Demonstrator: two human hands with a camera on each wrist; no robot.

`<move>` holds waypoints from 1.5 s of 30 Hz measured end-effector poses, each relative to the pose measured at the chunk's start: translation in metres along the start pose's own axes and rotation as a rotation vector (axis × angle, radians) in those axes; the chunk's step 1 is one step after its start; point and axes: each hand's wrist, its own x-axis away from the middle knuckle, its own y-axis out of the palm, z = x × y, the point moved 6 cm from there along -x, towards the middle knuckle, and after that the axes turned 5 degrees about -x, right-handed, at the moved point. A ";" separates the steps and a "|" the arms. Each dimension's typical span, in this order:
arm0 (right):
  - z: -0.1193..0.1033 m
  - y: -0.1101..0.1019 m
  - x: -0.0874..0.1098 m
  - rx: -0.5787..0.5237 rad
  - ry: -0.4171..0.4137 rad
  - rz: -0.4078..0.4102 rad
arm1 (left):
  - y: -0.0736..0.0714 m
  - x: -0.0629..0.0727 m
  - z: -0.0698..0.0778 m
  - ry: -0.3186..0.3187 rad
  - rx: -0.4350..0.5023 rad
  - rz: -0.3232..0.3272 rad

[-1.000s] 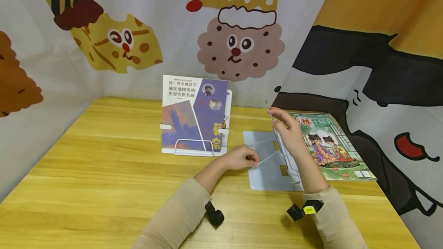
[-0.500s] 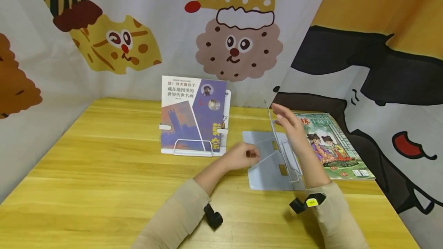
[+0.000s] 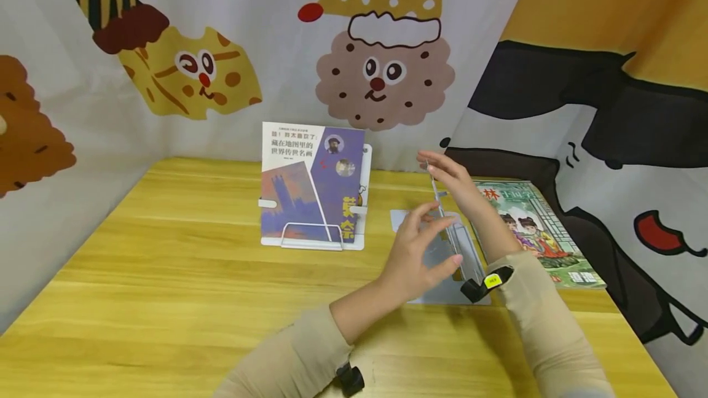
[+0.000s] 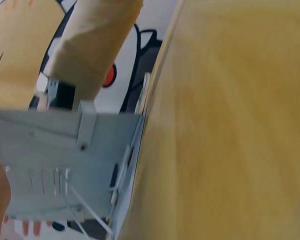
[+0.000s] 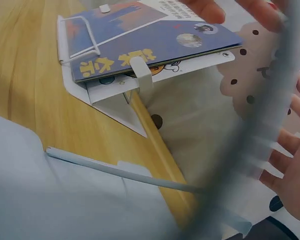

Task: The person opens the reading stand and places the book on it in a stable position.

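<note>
A pale metal book stand (image 3: 469, 253) stands on the table, its back plate (image 4: 35, 145) raised steeply from a flat base (image 3: 399, 220). Thin wire supports (image 4: 87, 207) run between plate and base. My left hand (image 3: 406, 260) is beside the plate, thumb and fingers spread apart. Higher up, my right hand (image 3: 458, 183) is at the plate's top edge, fingers straight and reaching past it. In the right wrist view, the right hand's fingers (image 5: 282, 160) lie extended beyond the blurred plate edge.
Left of the hands, another white stand (image 3: 271, 241) holds a purple and white book (image 3: 332, 201) upright. A green illustrated magazine (image 3: 544, 226) lies flat behind the right forearm. The wooden table (image 3: 166, 275) meets a cartoon curtain (image 3: 287, 72) at the back.
My left hand has left the wire supports near the base and moved right and up to the plate, its fingers spreading. The right hand has shifted up to the plate's top edge.
</note>
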 end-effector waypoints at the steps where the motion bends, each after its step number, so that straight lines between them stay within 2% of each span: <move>1: 0.000 0.001 0.000 -0.011 0.001 -0.008 | 0.002 0.000 0.004 -0.004 -0.014 -0.014; 6: -0.013 0.006 0.004 -0.037 -0.013 -0.003 | 0.005 0.000 0.009 -0.077 -0.060 -0.056; 9: -0.021 0.008 0.007 -0.016 -0.007 0.014 | 0.004 -0.001 0.008 -0.088 -0.085 -0.058; 11: -0.022 0.006 0.009 -0.002 0.005 0.047 | 0.001 -0.002 0.005 -0.074 -0.103 -0.038; 17: -0.018 -0.009 0.019 0.063 0.022 0.160 | -0.015 -0.008 -0.007 -0.025 -0.113 0.093; 20: -0.011 -0.019 0.027 0.118 0.016 0.204 | -0.022 -0.011 -0.013 -0.058 -0.083 0.129; 27: 0.011 -0.043 0.043 0.230 0.081 0.298 | -0.028 -0.013 -0.034 -0.205 -0.032 0.176; 30: 0.014 -0.049 0.051 0.246 0.099 0.330 | -0.029 -0.013 -0.041 -0.214 -0.040 0.186; 34: 0.017 -0.052 0.065 0.269 0.113 0.347 | -0.032 -0.013 -0.048 -0.215 -0.115 0.203; 39: 0.016 -0.050 0.083 0.296 0.148 0.364 | -0.032 -0.015 -0.061 -0.275 -0.206 0.184; 45: 0.012 -0.046 0.088 0.305 0.154 0.415 | -0.026 -0.019 -0.076 -0.387 -0.245 0.067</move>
